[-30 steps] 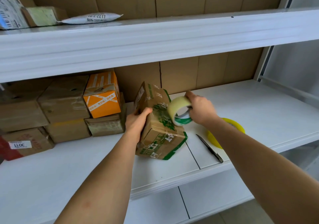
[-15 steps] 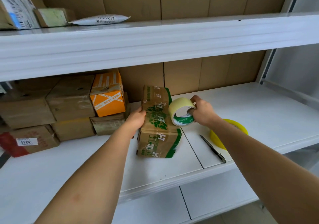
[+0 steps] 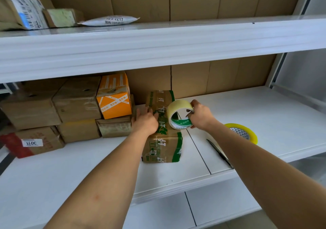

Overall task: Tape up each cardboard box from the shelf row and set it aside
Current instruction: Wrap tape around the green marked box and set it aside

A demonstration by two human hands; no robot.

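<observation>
A brown cardboard box with green print lies flat on the white middle shelf. My left hand presses on its top with fingers straight. My right hand grips a pale roll of packing tape held against the box's right upper edge. A stack of taped boxes, one of them orange, stands to the left against the cardboard back wall.
A black knife and a yellow tape roll lie on the shelf to the right, partly behind my right forearm. The upper shelf overhangs, with parcels and a white mailer on it.
The box went from tilted on edge to lying flat on the shelf. My left hand moved from its side onto its top. The tape roll stayed at the box's right edge.
</observation>
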